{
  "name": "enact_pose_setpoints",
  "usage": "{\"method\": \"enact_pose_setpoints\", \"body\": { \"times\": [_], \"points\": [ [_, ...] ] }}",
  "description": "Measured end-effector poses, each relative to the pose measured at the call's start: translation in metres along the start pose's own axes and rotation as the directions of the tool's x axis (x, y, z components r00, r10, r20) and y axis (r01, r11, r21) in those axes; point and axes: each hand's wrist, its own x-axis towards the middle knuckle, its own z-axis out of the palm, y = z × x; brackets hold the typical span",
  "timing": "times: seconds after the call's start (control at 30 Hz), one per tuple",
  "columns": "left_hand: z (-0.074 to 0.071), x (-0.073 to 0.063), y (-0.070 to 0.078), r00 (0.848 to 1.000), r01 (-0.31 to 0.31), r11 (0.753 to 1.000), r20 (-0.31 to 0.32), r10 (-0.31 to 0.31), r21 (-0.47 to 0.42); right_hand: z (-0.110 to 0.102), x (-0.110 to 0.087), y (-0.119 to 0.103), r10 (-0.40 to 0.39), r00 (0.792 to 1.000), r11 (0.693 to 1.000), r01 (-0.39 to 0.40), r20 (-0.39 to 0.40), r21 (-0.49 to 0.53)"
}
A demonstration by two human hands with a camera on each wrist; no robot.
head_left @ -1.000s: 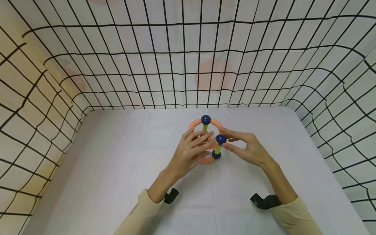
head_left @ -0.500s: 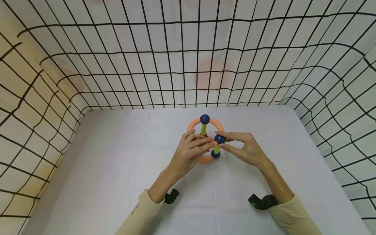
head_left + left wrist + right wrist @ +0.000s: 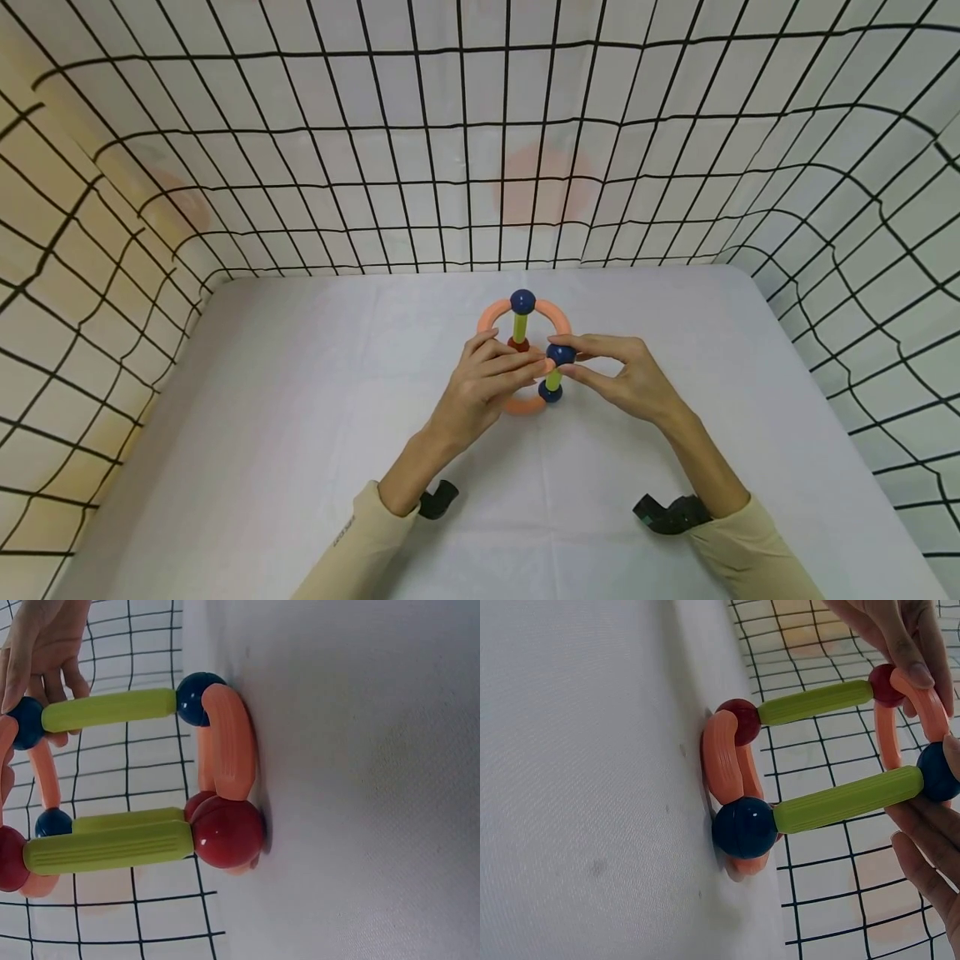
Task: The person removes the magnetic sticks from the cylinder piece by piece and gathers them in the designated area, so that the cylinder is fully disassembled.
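A magnetic stick-and-ball frame stands upright on the white table, with an upper and a lower ring of curved orange rods joined by straight yellow-green rods [image 3: 847,799]. Blue and red balls sit at the joints, such as a low red ball [image 3: 228,832] and a far blue ball [image 3: 522,301]. At the upper ring's near right, my right hand [image 3: 628,379] pinches a blue ball [image 3: 561,355] between thumb and fingers. My left hand [image 3: 483,385] grips a curved orange rod [image 3: 924,705] of that ring, thumb close to a red ball [image 3: 886,684]. In the head view it covers the frame's left side.
Black wire grid [image 3: 465,129] walls the table [image 3: 315,400] at the back and both sides, with pale cloth behind it. Black wrist devices [image 3: 671,514] sit at both sleeves, low over the near part of the table.
My right hand has shifted slightly left, its fingertips going from beside the rod behind the blue ball onto the ball itself. My left hand stays nearly in place, its fingers drawn closer together.
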Motion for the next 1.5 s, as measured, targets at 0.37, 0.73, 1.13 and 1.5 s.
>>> {"method": "enact_pose_setpoints", "body": {
  "times": [0.37,0.73,1.13,1.5],
  "points": [
    [-0.0007,-0.0009,-0.0008,0.999,0.031,0.999,0.014,-0.03,-0.03,0.0001,0.0021,-0.0011,-0.013,1.0,1.0,0.013,0.0,0.009],
    [0.0014,-0.0053,-0.004,1.0,0.005,0.997,0.01,-0.004,-0.076,-0.0061,-0.0019,0.0038,0.01,0.999,1.0,-0.01,-0.039,-0.007],
    [-0.0013,-0.0032,-0.0046,1.0,-0.018,0.996,0.023,0.02,-0.089,-0.0043,-0.001,0.0037,-0.015,0.999,1.0,0.016,-0.038,0.01],
    [-0.003,-0.0037,-0.0068,0.999,0.003,0.997,0.038,0.0,-0.079,-0.0017,-0.0002,0.0012,-0.003,1.0,1.0,0.003,-0.024,0.016]
  ]
}}
